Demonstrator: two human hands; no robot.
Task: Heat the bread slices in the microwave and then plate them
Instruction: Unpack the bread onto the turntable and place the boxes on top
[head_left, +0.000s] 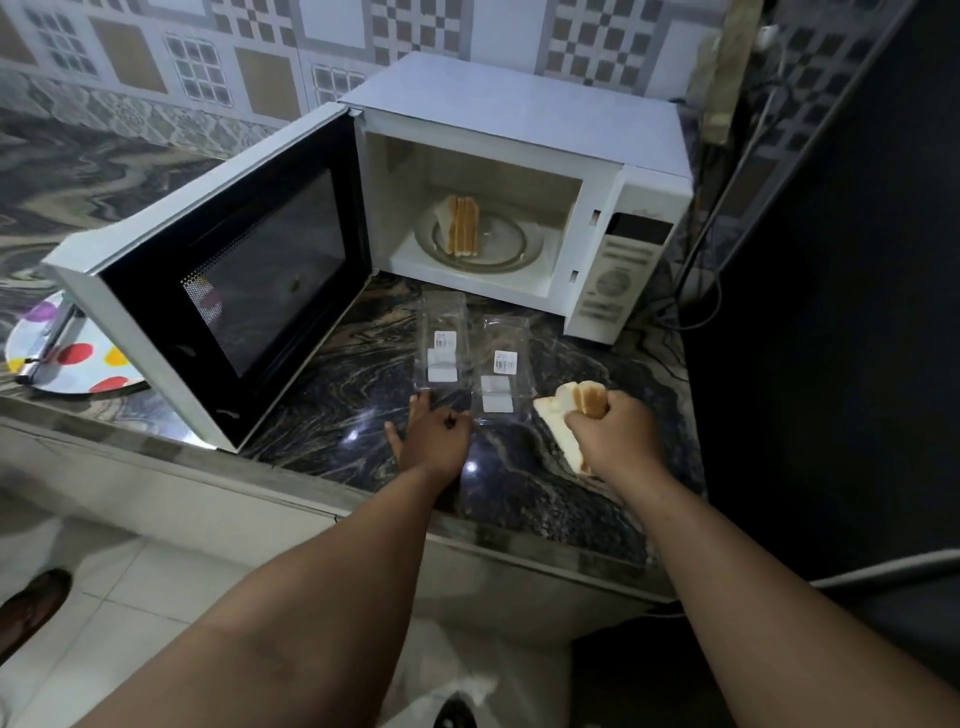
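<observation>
1. The right hand (605, 434) is clamping a few bread slices (569, 410) just above the counter (332, 415); more slices are sitting on the glass turntable (511, 244) inside the open microwave (524, 119).
2. A gentle carry to the turntable would keep them unsquashed.
3. The left hand (434, 436) is lying fingers-spread by two clear packets (441, 340), holding nothing.

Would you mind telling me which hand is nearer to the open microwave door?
Left. The left hand rests on the counter just right of the microwave door's lower edge, while the right hand grips bread slices farther right, beyond the clear plastic packets.
</observation>
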